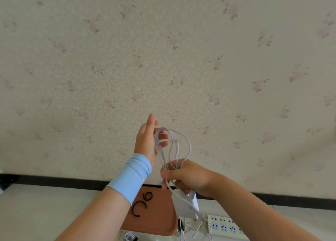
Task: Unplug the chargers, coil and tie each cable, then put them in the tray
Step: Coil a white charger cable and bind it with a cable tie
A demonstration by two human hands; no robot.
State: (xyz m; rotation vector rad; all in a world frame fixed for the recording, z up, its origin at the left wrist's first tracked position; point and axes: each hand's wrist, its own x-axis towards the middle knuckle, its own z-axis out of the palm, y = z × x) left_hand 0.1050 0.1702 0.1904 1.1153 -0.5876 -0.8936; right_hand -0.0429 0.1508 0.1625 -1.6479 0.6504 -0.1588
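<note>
Head view: both hands are raised at lower centre of the frame.
Left hand: thumb up, fingers curled through the top loops of the white cable.
Right hand: grips the gathered cable strands below the loops.
Charger: white, hangs just under the right hand.
Tray: brown, on the bench, bottom centre; holds black ties.
Power strip: lower right, beside the tray.

Head camera faces wall, perhaps tilted upward.
</note>
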